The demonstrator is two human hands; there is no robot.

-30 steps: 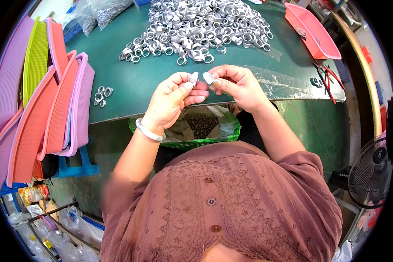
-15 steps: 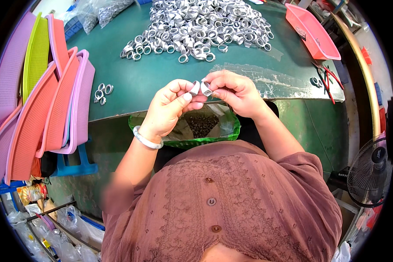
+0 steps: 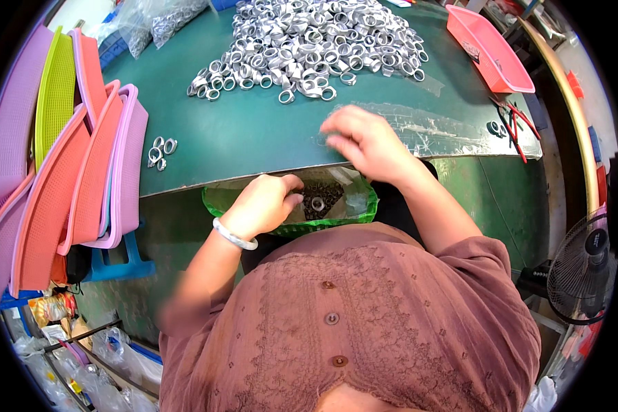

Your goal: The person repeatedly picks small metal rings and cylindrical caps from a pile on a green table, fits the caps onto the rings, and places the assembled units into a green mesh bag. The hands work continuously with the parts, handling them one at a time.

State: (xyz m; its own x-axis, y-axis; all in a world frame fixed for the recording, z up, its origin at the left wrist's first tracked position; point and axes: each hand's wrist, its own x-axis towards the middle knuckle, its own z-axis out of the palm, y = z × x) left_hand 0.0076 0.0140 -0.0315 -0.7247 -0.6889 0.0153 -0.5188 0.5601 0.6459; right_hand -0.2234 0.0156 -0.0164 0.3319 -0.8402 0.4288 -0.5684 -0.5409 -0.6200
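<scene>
My left hand (image 3: 262,204) is over the left side of a green-edged bag (image 3: 372,206) below the table edge. Its thumb and forefinger are a little apart, with nothing visible between them. Just beyond those fingertips, a silver-grey metal ring (image 3: 317,203) shows in the bag against many small dark pieces. My right hand (image 3: 367,141) hovers above the table's near edge, slightly blurred, fingers bent and thumb apart, no ring showing in it. Farther off lies a large heap of similar metal rings (image 3: 323,48), some with flat, broad tops.
Several loose rings (image 3: 161,152) lie at the left of the green table (image 3: 247,134). Stacked plastic baskets (image 3: 58,185) stand further left. At right are a pink tray (image 3: 491,51) and red-handled pliers (image 3: 516,130). A black fan (image 3: 580,268) stands at far right.
Both hands held a ring close together above the table edge; now neither ring shows in them. My left hand has dropped toward the bag, my right has moved right. A ring now shows in the bag.
</scene>
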